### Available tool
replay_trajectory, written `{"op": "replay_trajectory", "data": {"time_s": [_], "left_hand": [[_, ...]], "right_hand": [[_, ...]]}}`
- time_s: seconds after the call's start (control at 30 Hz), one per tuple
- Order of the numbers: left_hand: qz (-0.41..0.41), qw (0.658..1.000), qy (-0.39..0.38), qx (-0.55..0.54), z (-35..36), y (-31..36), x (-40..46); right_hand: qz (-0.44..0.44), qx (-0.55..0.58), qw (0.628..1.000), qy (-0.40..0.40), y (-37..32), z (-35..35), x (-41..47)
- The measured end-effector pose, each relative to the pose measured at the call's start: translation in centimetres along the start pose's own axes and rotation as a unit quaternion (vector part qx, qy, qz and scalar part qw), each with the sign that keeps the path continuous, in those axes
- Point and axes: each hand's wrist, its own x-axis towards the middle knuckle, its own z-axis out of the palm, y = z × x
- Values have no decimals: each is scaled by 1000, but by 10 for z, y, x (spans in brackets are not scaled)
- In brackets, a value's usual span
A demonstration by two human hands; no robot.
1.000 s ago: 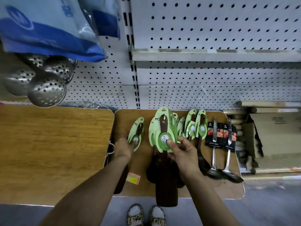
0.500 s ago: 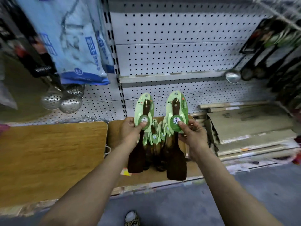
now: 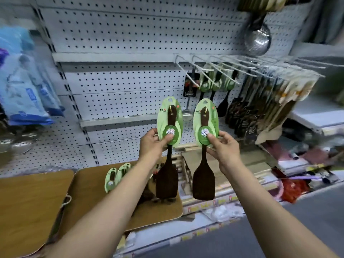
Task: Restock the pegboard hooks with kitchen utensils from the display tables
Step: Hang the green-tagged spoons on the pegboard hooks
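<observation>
My left hand (image 3: 151, 144) grips a dark wooden spatula (image 3: 166, 181) by its green card, blade hanging down. My right hand (image 3: 224, 148) holds a second, matching wooden spatula (image 3: 203, 181) the same way. Both are raised in front of the white pegboard (image 3: 121, 34). Up and to the right, wire hooks (image 3: 210, 66) stick out from the board; some carry green-carded utensils (image 3: 214, 84) of the same kind, roughly a hand's length above my right hand. More green-carded utensils (image 3: 117, 175) lie on the wooden display table (image 3: 89, 185) below.
A second wooden table (image 3: 28, 207) stands at the left. Blue packaged goods (image 3: 24, 90) hang at far left, with metal skimmers (image 3: 18, 144) below. A steel ladle (image 3: 257, 38) hangs top right, above packaged utensils (image 3: 279, 95). Flat cardboard and clutter (image 3: 297, 164) lie at the right.
Both hands have lifted a spatula each off the table and risen toward the hooks. My view has swung up and to the right, bringing the hooks into sight.
</observation>
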Motion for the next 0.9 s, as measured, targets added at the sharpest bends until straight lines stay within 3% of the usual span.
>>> {"op": "replay_trajectory", "data": {"time_s": [0.3,0.9], "left_hand": [[13,1000,-20,-20,138,17,-32],[4,993,-112,34,280,-15,57]], "right_hand": [[-4,45,998,31,-49,-116,49],[-24,40,996,80,-83,-182,188]]}}
